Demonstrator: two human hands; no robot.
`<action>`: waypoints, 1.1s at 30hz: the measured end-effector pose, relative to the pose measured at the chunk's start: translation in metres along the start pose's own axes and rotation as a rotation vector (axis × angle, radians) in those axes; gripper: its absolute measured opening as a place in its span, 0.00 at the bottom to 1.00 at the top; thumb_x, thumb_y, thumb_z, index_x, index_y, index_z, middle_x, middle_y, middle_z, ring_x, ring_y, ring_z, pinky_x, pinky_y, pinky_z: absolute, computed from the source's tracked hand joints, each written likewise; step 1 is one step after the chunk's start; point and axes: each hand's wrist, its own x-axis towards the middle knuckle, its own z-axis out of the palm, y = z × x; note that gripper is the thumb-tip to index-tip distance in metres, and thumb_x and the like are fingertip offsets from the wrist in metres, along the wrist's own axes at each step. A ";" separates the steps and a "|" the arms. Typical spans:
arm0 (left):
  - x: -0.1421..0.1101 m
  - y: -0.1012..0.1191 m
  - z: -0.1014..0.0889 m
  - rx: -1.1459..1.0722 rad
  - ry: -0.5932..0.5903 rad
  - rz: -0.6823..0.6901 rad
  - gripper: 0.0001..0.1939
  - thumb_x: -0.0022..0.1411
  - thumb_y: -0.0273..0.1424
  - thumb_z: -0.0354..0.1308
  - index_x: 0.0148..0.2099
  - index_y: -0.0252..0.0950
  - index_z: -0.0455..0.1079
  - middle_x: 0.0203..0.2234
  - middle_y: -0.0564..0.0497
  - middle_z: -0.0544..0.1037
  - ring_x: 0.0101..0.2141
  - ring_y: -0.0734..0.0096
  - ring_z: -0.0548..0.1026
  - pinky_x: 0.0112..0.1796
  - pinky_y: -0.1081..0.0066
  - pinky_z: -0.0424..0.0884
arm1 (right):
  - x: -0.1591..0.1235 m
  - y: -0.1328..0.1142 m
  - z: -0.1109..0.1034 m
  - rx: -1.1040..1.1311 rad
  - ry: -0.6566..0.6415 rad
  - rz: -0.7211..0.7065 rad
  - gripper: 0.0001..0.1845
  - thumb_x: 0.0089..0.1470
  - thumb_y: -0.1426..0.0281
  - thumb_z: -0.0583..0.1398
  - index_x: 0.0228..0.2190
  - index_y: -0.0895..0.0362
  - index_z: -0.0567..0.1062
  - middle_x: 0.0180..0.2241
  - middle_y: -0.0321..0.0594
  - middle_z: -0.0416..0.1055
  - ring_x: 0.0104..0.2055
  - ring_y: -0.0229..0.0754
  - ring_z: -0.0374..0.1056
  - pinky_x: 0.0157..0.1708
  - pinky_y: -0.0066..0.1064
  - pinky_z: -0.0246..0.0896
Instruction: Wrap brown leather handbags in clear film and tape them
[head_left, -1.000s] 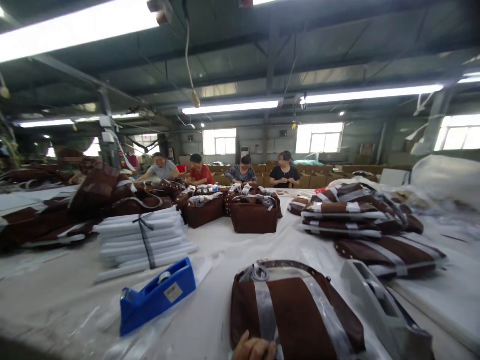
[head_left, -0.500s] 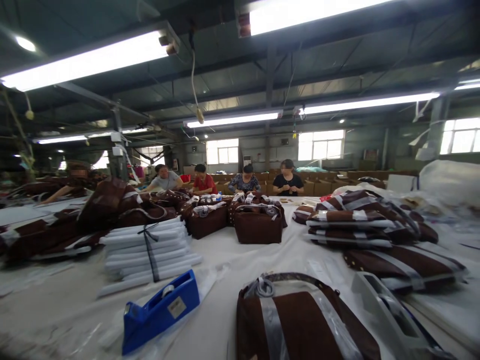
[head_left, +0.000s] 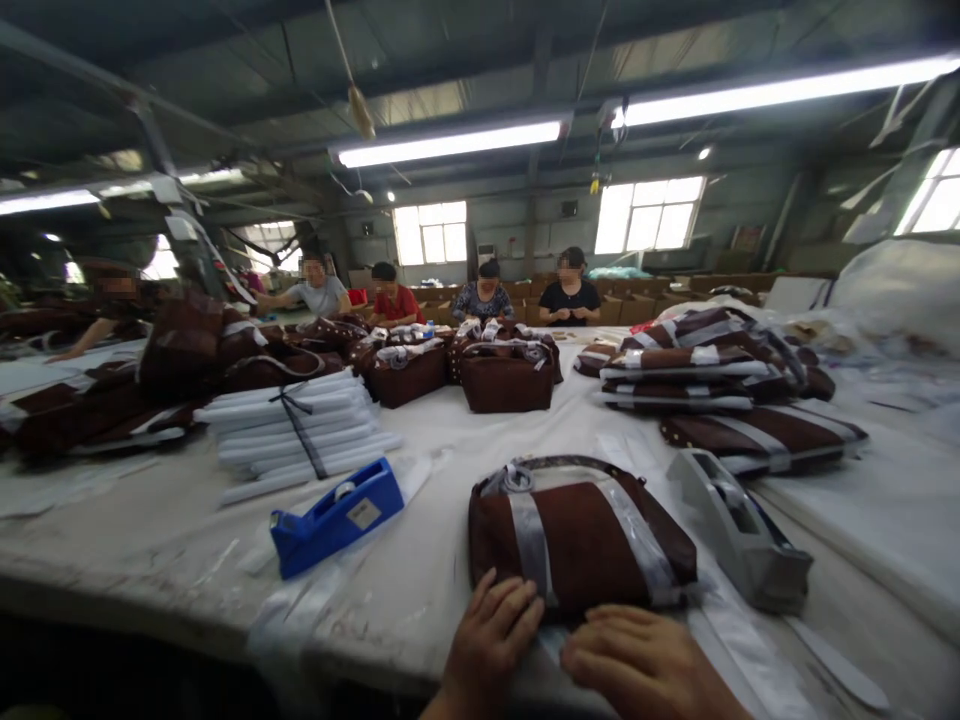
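Observation:
A dark brown handbag [head_left: 581,535] lies flat on the white-covered table near its front edge. Grey-white wrapping strips [head_left: 534,550] cross its body, and its handle [head_left: 577,463] arches along the far side. The fingers of my left hand [head_left: 491,635] rest, slightly apart, against the bag's near left edge. To the right, my right hand [head_left: 649,655] lies at the near edge with its fingers stretched leftward and close together. Neither hand shows a grip on anything. A bit of clear plastic shows between the hands.
A blue tape dispenser [head_left: 341,515] stands left, a grey one [head_left: 739,530] right of the bag. Beyond are tied white rolls [head_left: 296,425], upright brown bags [head_left: 506,380] and stacked wrapped bags [head_left: 690,365]. Several people sit across the table.
The view has tilted down, so the table's front edge shows. Both my hands have come into clear view at the handbag's near edge.

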 end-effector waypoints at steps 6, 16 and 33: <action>0.004 0.004 -0.019 -0.072 -0.217 -0.081 0.16 0.70 0.26 0.52 0.57 0.40 0.71 0.52 0.49 0.78 0.54 0.68 0.72 0.62 0.59 0.63 | 0.011 0.004 -0.009 -0.015 0.000 0.018 0.16 0.64 0.77 0.53 0.47 0.53 0.75 0.39 0.38 0.80 0.39 0.35 0.77 0.52 0.30 0.69; 0.005 0.005 -0.019 -0.118 -0.226 -0.122 0.14 0.70 0.25 0.51 0.55 0.40 0.71 0.53 0.53 0.77 0.53 0.69 0.72 0.61 0.62 0.63 | 0.035 0.039 -0.005 -0.055 0.023 0.042 0.13 0.65 0.76 0.54 0.45 0.53 0.76 0.39 0.37 0.80 0.40 0.38 0.76 0.47 0.32 0.72; 0.005 0.004 -0.013 -0.223 -0.196 -0.203 0.14 0.69 0.21 0.49 0.52 0.35 0.70 0.48 0.49 0.79 0.50 0.70 0.74 0.57 0.65 0.68 | 0.054 0.134 0.055 0.078 -0.061 0.389 0.05 0.60 0.66 0.64 0.36 0.49 0.82 0.47 0.37 0.77 0.50 0.47 0.71 0.52 0.39 0.68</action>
